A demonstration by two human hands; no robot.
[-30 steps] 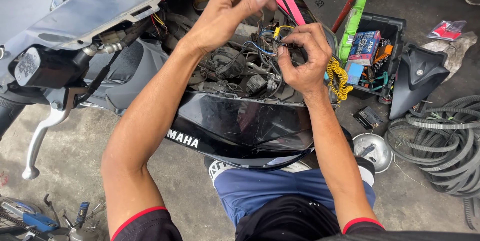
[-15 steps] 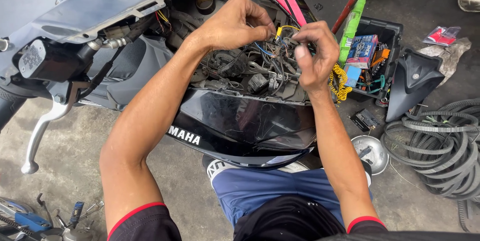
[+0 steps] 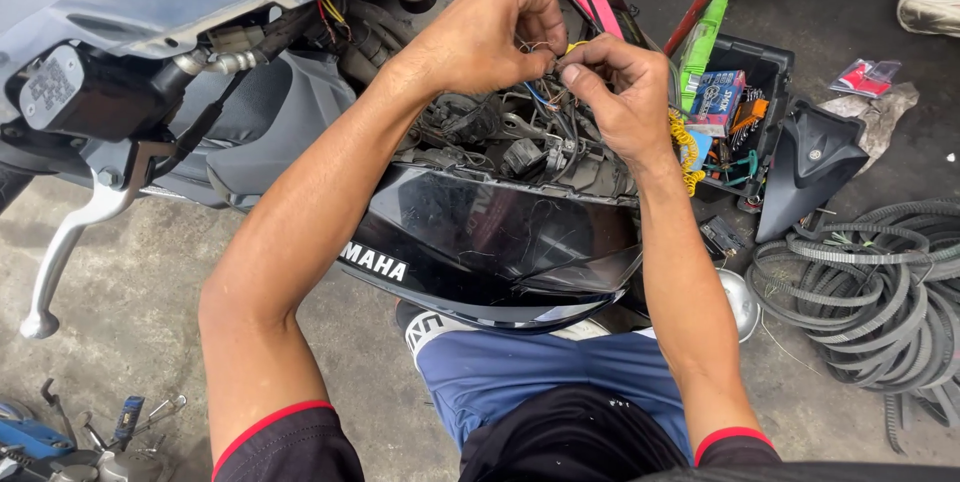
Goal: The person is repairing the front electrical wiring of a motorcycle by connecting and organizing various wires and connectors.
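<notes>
Wires (image 3: 545, 92), thin blue and yellow strands, sit pinched between the fingertips of the left hand (image 3: 490, 32) and the right hand (image 3: 615, 92), which meet above the opened front of the scooter, just over the tangle of connectors (image 3: 520, 152). By the look of it the strands are being twisted or joined, and the next move calls for a steady pinch and small, careful turns without tugging the harness. Outward, the glossy black front panel (image 3: 500, 242) lies at six o'clock, the brake lever (image 3: 70, 242) at eight, a black parts box (image 3: 740, 112) at three, and coiled drive belts (image 3: 870, 282) at four.
</notes>
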